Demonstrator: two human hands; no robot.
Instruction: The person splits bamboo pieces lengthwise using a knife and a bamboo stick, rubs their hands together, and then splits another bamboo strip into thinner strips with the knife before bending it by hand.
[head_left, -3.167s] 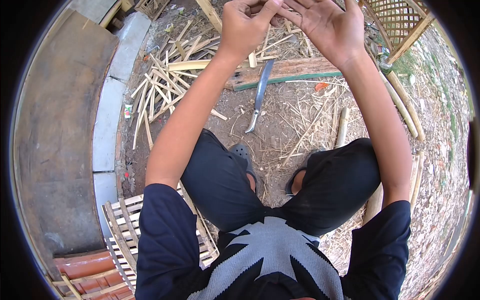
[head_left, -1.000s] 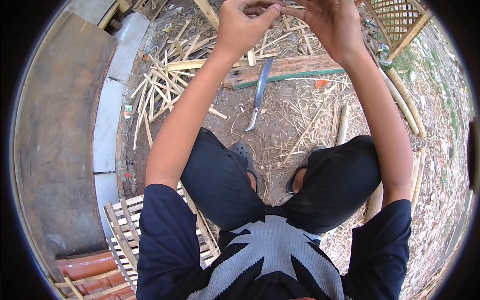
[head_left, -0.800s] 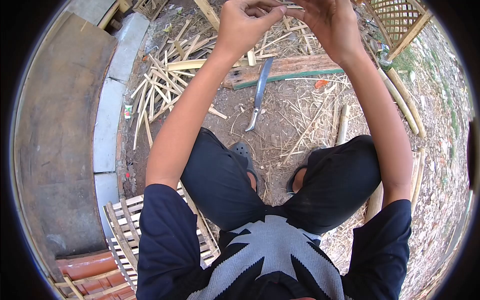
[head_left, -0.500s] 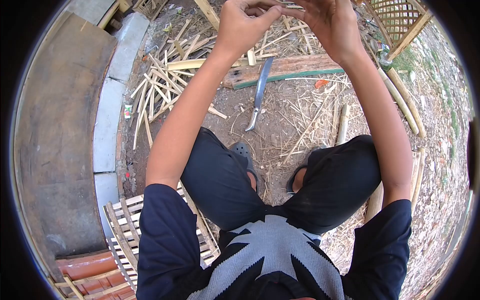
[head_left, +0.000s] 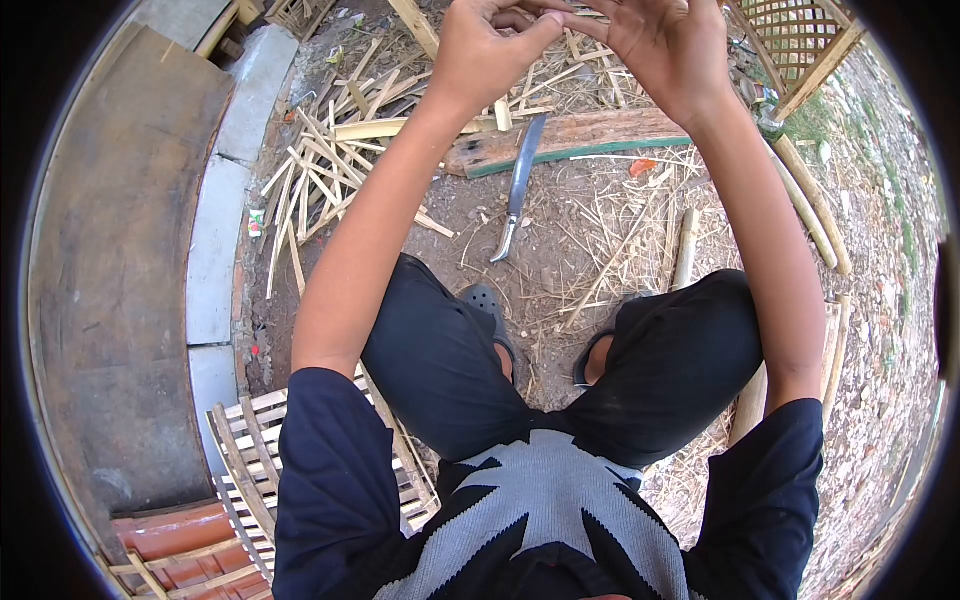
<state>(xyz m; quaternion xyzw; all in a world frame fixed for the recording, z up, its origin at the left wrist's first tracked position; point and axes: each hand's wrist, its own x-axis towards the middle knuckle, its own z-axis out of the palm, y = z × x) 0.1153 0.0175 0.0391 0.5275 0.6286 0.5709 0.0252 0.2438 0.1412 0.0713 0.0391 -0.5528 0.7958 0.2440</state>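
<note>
At the top edge of the head view, my left hand [head_left: 495, 48] has its thumb and fingers pinched round a fingertip of the other hand. My right hand [head_left: 668, 52] is turned partly palm up with its fingers apart, and nothing shows in it. Some fingertips are cut off by the frame. Below the hands, a large curved knife [head_left: 520, 180] lies with its blade tip on a weathered plank [head_left: 610, 130] and its handle on the dirt. Split bamboo strips [head_left: 325, 165] are heaped left of the plank.
A bamboo slat rack [head_left: 250, 440] stands at lower left, near a brown board [head_left: 130, 270] and grey blocks [head_left: 215, 250]. Round poles [head_left: 815, 205] lie at right, below a woven lattice [head_left: 800, 45]. My sandalled feet rest on ground strewn with shavings.
Over the last half second my right hand has shifted slightly right and its fingers have spread and turned more palm up. My left hand has barely moved. The knife and plank are unchanged.
</note>
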